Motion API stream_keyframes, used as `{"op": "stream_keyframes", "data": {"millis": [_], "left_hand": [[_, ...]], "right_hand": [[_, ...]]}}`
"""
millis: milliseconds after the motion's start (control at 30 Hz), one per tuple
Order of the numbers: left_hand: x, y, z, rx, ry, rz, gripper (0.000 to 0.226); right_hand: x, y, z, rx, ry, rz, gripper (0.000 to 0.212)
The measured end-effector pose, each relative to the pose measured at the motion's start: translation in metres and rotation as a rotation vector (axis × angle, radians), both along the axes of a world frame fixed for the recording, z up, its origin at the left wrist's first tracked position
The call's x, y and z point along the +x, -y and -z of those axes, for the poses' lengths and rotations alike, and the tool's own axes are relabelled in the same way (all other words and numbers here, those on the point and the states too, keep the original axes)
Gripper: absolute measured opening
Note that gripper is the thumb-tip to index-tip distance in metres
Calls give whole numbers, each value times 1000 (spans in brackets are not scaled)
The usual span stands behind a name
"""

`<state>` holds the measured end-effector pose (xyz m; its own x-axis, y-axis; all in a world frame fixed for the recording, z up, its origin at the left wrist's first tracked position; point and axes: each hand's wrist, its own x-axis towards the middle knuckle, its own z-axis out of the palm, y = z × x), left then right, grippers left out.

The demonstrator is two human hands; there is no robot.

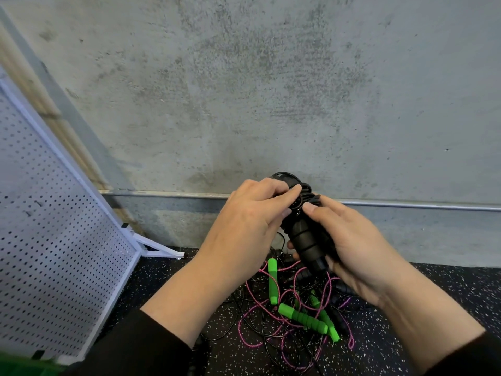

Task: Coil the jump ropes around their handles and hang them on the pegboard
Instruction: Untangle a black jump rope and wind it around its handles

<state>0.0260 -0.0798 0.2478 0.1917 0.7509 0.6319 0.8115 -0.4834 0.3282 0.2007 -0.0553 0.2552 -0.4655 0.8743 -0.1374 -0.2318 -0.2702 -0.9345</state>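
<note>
Partly hidden by both hands, black handles sit gripped in the right hand; the left hand pinches coiled cord above.

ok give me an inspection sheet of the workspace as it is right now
surface: black speckled floor, with a heap of ropes lying on it
job's things: black rope coiled round its black handles, held in both hands; pegboard leaning at left, no rope seen on it
clutter: green handles tangled with pink rope and thin black cords
hands: left hand pinches the coil near its top; right hand grips the handles
cables: nothing seen apart from the ropes
surroundings: concrete wall, metal rail along its base
</note>
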Motion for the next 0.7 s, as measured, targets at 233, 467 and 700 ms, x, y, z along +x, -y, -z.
{"op": "stream_keyframes", "data": {"millis": [233,467,700], "left_hand": [[1,0,2,-13,25,-15,35],[-6,-1,0,-120,-11,43,43],[-6,-1,4,-67,39,53,49]], "right_hand": [[1,0,5,73,76,74,19],[1,0,5,109,110,77,18],[1,-1,-3,53,74,74,22]]}}
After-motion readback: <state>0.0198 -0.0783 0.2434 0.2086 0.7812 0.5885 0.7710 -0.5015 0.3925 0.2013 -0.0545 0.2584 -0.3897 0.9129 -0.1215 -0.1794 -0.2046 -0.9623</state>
